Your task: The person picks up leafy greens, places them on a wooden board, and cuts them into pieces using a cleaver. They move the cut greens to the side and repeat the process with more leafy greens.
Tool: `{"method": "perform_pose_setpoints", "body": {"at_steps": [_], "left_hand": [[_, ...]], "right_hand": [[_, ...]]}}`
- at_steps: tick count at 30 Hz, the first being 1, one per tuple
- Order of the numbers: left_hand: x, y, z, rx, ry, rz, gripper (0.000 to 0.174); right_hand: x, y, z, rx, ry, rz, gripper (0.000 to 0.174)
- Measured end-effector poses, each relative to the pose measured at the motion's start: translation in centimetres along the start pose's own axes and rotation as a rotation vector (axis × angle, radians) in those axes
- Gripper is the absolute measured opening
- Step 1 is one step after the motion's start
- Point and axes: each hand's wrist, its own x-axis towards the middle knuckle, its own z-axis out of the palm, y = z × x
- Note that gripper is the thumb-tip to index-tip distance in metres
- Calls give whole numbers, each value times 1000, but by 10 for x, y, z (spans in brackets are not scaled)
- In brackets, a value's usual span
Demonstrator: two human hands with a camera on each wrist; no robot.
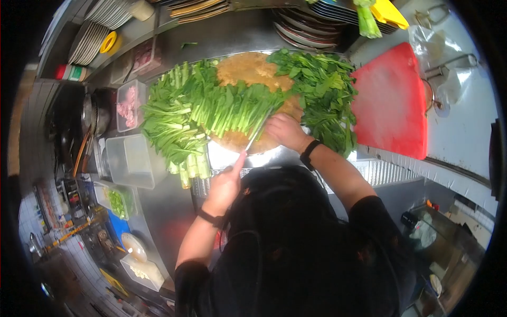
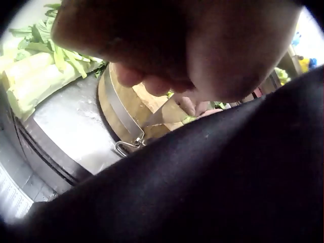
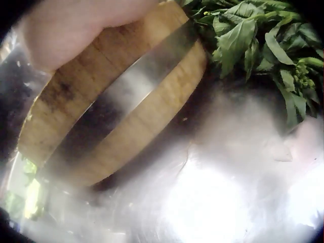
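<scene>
My left hand (image 1: 224,187) grips a knife (image 1: 257,129), its blade reaching up to the row of leafy greens (image 1: 237,108) on a round wooden chopping block (image 1: 240,141). My right hand (image 1: 285,131) is on the block just right of the blade, its fingers bunched against the greens at that end. In the left wrist view the curled left hand (image 2: 177,45) hides the knife handle, while part of the blade (image 2: 161,115) shows below it. The right wrist view shows the block's metal-banded side (image 3: 126,86) under the edge of the right hand (image 3: 76,30).
Whole bunches of greens (image 1: 169,116) lie left of the block, and a leafy pile (image 1: 327,90) lies right. Beyond that pile is a red cutting board (image 1: 391,103). Plastic tubs (image 1: 129,158) line the left; stacked plates (image 1: 306,29) stand at the back.
</scene>
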Motion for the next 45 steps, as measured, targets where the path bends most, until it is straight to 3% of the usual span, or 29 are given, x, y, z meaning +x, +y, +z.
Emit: {"method": "perform_pose_setpoints", "body": {"at_steps": [5,10,15,19,22,23,27,29,35,39,41,42,45], "left_hand": [[2,0,6,13,36,4,79],[-18,-6,-4,-114,280,34,70],[-27,-41,-29,-6,471,-268,70],[-23,-47,-43,-146,564,-353,71],[-12,-56,-60,-66,585,-323,70],[-6,-57,-72,-93,518,-391,69],[37,-128,-76,103,515,-344,67],[62,-166,-80,361,452,-292,64],[126,-227,-80,438,233,-414,52],[123,-188,-91,437,269,-433,47],[129,-178,-85,394,525,-238,47],[131,-172,-80,307,534,-143,47],[147,-154,-56,209,408,-152,57]], "right_hand": [[-3,-1,-1,-30,-11,-2,14],[0,-1,2,-7,-38,24,15],[-2,-17,-9,17,29,158,14],[-2,-22,-22,6,73,269,14],[-7,-22,-25,-2,104,302,15],[-9,-22,-25,4,102,314,15],[-11,-29,-27,-30,99,352,15],[-15,-35,-23,84,77,579,17],[-21,-40,-11,275,52,858,30],[-31,-35,-2,454,21,1056,36],[-21,-44,-7,646,76,1175,40],[-14,-48,-9,643,77,1178,40],[2,-53,-9,694,59,1281,46]]}}
